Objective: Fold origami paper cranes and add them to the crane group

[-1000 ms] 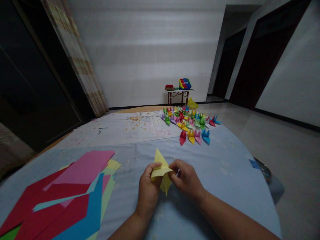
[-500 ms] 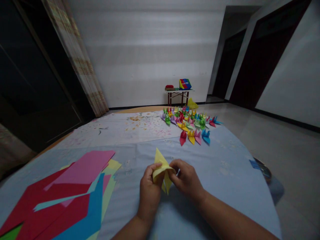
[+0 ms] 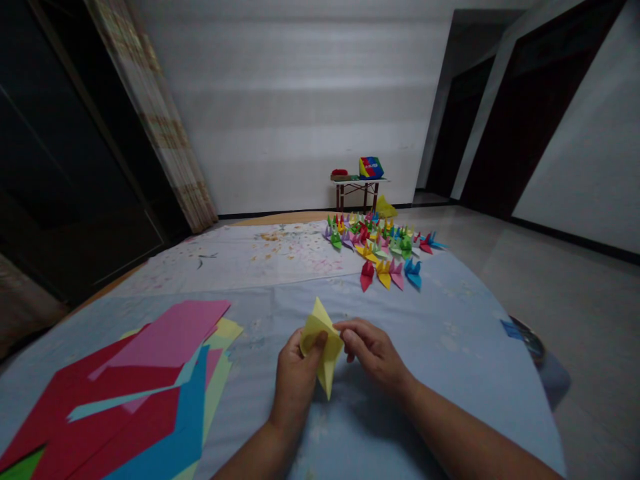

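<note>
A pale yellow sheet of paper, folded into a pointed shape, is held above the table in front of me. My left hand grips it from the left, with the thumb pressed on its near face. From the right, the index finger and thumb of my right hand close on its right edge, the other fingers curled under. One point sticks up and a longer one hangs down. Parts of the left fingers are hidden behind the paper.
Loose coloured paper sheets lie overlapping on the left of the cloth-covered table. Many folded paper cranes stand at the far right, several in a front row. A small side table with a colourful bag stands by the wall.
The yellow paper has been turned and its curled front flap now lies flatter. My left thumb has moved onto its face, while the right fingers have shifted slightly along the right edge.
</note>
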